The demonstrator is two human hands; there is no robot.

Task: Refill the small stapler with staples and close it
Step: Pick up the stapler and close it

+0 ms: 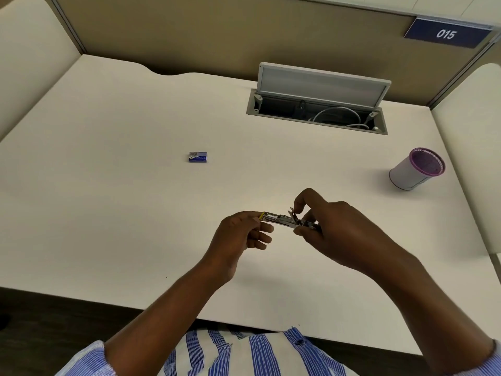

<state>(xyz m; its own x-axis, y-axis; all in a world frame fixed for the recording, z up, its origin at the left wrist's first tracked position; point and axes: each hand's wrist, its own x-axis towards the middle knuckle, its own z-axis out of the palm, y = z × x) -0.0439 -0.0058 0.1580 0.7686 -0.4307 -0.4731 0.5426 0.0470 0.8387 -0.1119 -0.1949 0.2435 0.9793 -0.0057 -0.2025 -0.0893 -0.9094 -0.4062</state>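
Note:
I hold a small metal stapler with a yellow end between both hands, a little above the white desk. My left hand pinches the yellow left end. My right hand grips the right end from below, its thumb and forefinger pinched on a small raised metal part at the stapler's middle. The stapler looks open, its metal channel showing. A small blue staple box lies shut on the desk, far to the upper left of my hands.
A white pen cup with a purple rim stands at the right. An open cable hatch with cables inside sits at the desk's back. Partition walls enclose the desk on three sides. The near edge runs below my forearms.

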